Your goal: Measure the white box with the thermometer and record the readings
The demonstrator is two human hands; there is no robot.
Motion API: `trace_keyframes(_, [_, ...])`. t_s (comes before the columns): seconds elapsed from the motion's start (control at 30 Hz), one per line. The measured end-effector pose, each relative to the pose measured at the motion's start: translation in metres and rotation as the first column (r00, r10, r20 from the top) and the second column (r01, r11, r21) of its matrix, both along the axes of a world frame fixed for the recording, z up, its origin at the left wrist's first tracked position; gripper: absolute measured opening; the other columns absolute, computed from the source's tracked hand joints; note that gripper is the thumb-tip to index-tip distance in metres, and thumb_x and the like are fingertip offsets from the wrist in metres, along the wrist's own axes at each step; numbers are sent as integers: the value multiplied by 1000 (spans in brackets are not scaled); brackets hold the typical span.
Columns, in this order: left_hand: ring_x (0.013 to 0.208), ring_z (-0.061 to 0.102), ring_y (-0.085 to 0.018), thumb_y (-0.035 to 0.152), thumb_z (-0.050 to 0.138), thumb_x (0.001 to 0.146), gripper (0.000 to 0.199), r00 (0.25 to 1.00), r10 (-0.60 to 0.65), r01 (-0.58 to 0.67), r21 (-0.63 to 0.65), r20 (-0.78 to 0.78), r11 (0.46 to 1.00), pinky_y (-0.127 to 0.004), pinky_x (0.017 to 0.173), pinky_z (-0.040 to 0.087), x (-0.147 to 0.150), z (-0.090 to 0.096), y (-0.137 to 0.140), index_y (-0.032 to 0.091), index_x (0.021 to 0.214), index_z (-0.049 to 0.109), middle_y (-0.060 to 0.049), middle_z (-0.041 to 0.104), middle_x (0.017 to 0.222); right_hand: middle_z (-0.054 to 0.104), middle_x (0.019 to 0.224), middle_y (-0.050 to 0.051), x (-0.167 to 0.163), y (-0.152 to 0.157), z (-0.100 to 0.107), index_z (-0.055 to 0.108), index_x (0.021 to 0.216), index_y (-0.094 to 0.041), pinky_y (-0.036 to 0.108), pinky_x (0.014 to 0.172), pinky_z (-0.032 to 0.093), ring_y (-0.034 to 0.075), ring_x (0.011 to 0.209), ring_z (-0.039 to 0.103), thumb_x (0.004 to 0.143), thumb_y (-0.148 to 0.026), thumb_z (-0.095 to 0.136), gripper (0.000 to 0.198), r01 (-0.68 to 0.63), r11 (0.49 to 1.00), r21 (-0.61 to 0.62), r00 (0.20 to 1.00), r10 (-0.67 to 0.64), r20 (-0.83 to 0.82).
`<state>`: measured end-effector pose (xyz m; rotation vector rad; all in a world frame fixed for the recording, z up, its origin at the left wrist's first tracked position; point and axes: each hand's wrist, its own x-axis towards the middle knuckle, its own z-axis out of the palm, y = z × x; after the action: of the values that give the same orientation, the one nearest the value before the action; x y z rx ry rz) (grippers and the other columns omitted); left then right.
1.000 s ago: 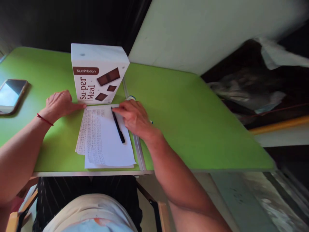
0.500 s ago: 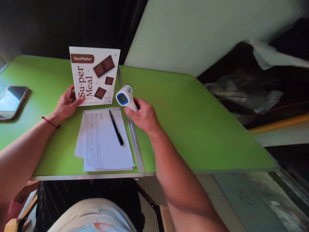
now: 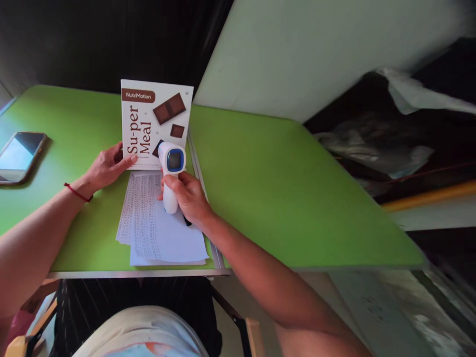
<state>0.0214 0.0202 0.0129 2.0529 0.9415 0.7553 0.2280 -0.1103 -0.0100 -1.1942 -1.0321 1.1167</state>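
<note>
My left hand grips the lower left edge of a white box printed "NutriMotion Su-per Meal", which stands upright on the green table. Its thumb lies on the front, and the other fingers go behind. My right hand is wrapped round the handle of a white infrared thermometer with a blue-rimmed screen facing me. The thermometer's head is in front of the box's lower right part and covers some of the print. Below it lie sheets of handwritten paper. A black pen on them is mostly hidden by my right hand.
A phone lies on the left of the green table. A metal seam runs across the table beside the papers. Behind stand a dark panel and a pale wall. Plastic bags are at the right, beyond the table edge.
My right hand has brought the thermometer left, from beside the box to in front of it, and turned it more upright. The box has shifted slightly right, with my left hand still on it.
</note>
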Motion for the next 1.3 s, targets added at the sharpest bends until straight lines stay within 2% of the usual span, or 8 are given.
trace_keyframes(0.27, [113, 77, -34, 82, 70, 85, 69, 998, -51, 53, -50, 34, 997, -41, 91, 66, 1, 1, -1, 21, 118, 69, -15, 82, 125, 59, 71, -5, -3, 0, -5, 63, 87, -27, 36, 59, 71, 15, 61, 61, 70, -85, 86, 65, -46, 999, -20, 998, 45, -50])
trace_keyframes(0.53, [108, 77, -35, 86, 70, 84, 71, 999, -44, 44, -28, 15, 999, -41, 84, 66, 1, 3, -1, 22, 116, 70, -13, 82, 110, 59, 70, -5, -5, -2, -4, 63, 84, -27, 35, 57, 69, 15, 61, 61, 69, -85, 87, 64, -13, 999, -32, 998, 11, -56])
trace_keyframes(0.67, [105, 76, -34, 86, 70, 86, 70, 999, -45, 45, -4, 7, 999, -41, 84, 65, 0, 0, 1, 22, 117, 70, -11, 82, 107, 60, 73, -4, -4, -2, -5, 64, 85, -26, 35, 57, 65, 16, 63, 60, 67, -85, 88, 66, -7, 999, -52, 998, 4, -64])
trace_keyframes(0.9, [94, 76, -29, 88, 68, 88, 71, 997, -67, 66, 32, 32, 997, -37, 76, 63, -1, -5, 5, 22, 112, 68, -11, 82, 110, 57, 75, -1, 1, -5, -10, 66, 88, -26, 35, 62, 51, 19, 71, 57, 82, -84, 75, 59, 25, 1000, 13, 996, -26, 86])
trace_keyframes(1.1, [98, 77, -30, 83, 70, 89, 68, 997, -67, 67, 16, 32, 998, -39, 80, 64, -2, -7, 6, 21, 117, 70, -11, 83, 114, 53, 72, -3, 1, -4, -9, 60, 81, -27, 35, 62, 45, 17, 69, 50, 81, -80, 74, 54, 41, 999, -2, 989, -40, 141])
trace_keyframes(1.3, [104, 79, -31, 81, 72, 91, 69, 996, -80, 80, 10, 38, 997, -39, 83, 66, -2, -10, 8, 19, 123, 71, -13, 83, 117, 52, 72, -3, 0, -4, -7, 57, 77, -27, 35, 65, 44, 17, 69, 48, 79, -81, 74, 57, 23, 1000, 15, 989, -25, 146])
